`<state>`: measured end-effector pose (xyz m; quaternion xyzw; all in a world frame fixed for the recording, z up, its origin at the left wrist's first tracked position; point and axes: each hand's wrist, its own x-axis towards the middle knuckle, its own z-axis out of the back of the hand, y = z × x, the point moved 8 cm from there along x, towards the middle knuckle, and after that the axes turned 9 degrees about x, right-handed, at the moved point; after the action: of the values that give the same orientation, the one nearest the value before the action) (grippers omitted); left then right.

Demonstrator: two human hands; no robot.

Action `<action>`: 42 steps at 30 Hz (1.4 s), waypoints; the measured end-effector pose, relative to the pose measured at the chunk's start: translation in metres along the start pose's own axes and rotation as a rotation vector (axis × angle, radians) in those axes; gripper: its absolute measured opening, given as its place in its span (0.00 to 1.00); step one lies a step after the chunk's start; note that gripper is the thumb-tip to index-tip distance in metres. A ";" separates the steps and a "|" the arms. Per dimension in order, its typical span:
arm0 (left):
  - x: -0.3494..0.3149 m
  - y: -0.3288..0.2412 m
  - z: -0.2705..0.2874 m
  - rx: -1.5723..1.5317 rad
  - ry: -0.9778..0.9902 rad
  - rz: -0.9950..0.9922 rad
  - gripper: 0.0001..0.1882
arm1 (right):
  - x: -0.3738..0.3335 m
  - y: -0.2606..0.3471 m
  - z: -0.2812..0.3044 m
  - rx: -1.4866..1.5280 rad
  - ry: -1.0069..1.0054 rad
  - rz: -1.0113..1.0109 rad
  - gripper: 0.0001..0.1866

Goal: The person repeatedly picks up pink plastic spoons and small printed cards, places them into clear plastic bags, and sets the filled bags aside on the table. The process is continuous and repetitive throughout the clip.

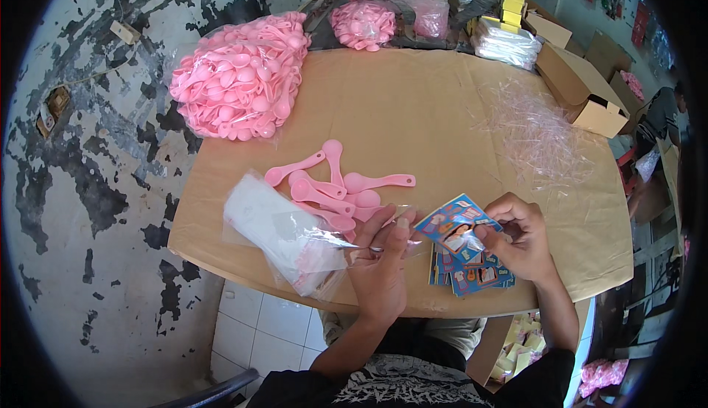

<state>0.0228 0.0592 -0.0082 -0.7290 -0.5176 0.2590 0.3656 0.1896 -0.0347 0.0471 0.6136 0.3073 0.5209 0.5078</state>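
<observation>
My left hand [377, 271] is closed on a small clear plastic bag [410, 232]; something pink shows through near its fingers, but I cannot tell whether it is inside. Between the thumb and fingers of my right hand [525, 240] is a blue printed card [451, 220], its left corner close to the bag. Under that card lies a stack of similar cards [479, 279]. Left of my left hand is a pile of flat clear bags [269, 223]. Several pink measuring spoons [324, 187] lie loosely beyond it, some partly behind my left fingers.
A large bag of pink spoons [240, 76] stands at the table's far left, with a smaller one [363, 23] at the back. Clear plastic strips [535, 135] are heaped at the right, beside a cardboard box [582, 87]. An open box of yellowish packets [522, 345] sits below the front edge.
</observation>
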 end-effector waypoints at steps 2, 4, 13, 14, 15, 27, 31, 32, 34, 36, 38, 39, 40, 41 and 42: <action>-0.001 0.002 -0.001 0.019 0.023 -0.033 0.18 | 0.000 0.001 -0.004 -0.039 0.012 0.011 0.06; -0.001 0.001 -0.001 0.039 0.041 -0.070 0.17 | 0.002 0.004 -0.007 -0.075 0.030 0.023 0.06; -0.007 0.004 -0.020 0.287 0.222 -0.029 0.15 | 0.001 -0.004 -0.028 -0.115 0.132 -0.050 0.09; -0.008 0.005 -0.025 0.271 0.252 -0.040 0.14 | 0.000 -0.004 -0.035 0.009 0.093 -0.054 0.10; -0.009 0.005 -0.029 0.254 0.282 -0.051 0.12 | -0.001 -0.004 -0.038 0.132 0.054 -0.057 0.12; -0.020 -0.002 -0.032 -0.123 0.577 0.106 0.41 | 0.005 0.002 -0.053 -0.066 0.234 -0.060 0.06; -0.015 -0.006 -0.012 -0.282 0.448 0.126 0.34 | 0.016 0.008 -0.072 0.021 0.150 -0.161 0.09; -0.018 -0.007 -0.013 -0.259 0.481 0.096 0.32 | 0.015 0.007 -0.074 -0.038 0.255 -0.122 0.10; -0.024 -0.010 -0.014 -0.197 0.556 0.009 0.29 | 0.018 0.005 -0.087 -0.096 0.366 -0.079 0.11; -0.023 -0.024 -0.002 -0.146 0.572 -0.129 0.26 | 0.025 0.014 -0.117 -0.141 0.543 0.061 0.10; -0.013 -0.045 0.024 -0.139 0.511 -0.337 0.23 | 0.043 0.017 -0.130 -0.179 0.651 0.008 0.08; -0.007 -0.059 0.037 -0.156 0.458 -0.424 0.22 | 0.054 0.012 -0.128 -0.193 0.611 0.011 0.07; -0.003 -0.074 0.052 -0.166 0.397 -0.501 0.20 | 0.066 0.006 -0.131 -0.194 0.578 0.018 0.08; 0.000 -0.088 0.063 -0.166 0.342 -0.579 0.19 | 0.077 0.000 -0.136 -0.188 0.581 0.034 0.08; 0.002 -0.099 0.068 -0.153 0.315 -0.620 0.18 | 0.095 -0.006 -0.134 -0.484 0.452 0.142 0.09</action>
<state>-0.0838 0.0987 0.0302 -0.5934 -0.6695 -0.0194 0.4464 0.0889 0.0934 0.0650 0.3640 0.2360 0.7357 0.5201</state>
